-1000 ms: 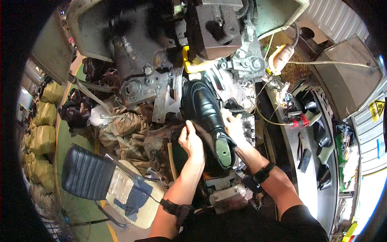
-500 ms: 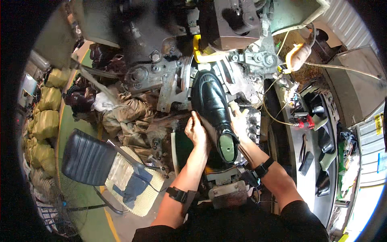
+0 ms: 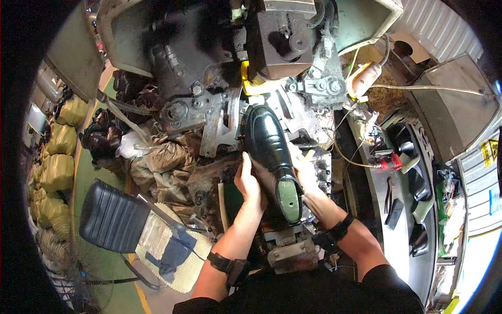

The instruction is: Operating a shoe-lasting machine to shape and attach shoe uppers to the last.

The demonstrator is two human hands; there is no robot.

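A glossy black leather shoe (image 3: 267, 140) lies between my hands, its toe pointing away under the machine and its opening facing me. Inside the opening shows the green top of a shoe last (image 3: 288, 196) with a small hole. My left hand (image 3: 247, 180) grips the shoe's left side, thumb up, its fingers partly hidden beneath. On the other flank my right hand (image 3: 304, 170) presses against the shoe, its fingertips out of sight along the side. Just beyond the toe are the metal plates (image 3: 280, 107) of the shoe machine (image 3: 285, 52).
On the left stands a chair (image 3: 115, 214) with a black backrest. Brown cloth (image 3: 164, 165) is heaped by the machine. At right, a bench (image 3: 374, 209) bears black leather uppers (image 3: 418, 186) and a red-ended tool (image 3: 389, 161). A yellow bracket (image 3: 256, 88) hangs above the toe.
The shoe has come back toward me, away from the machine's plates, with both hands still on it. The whole view has shifted slightly.
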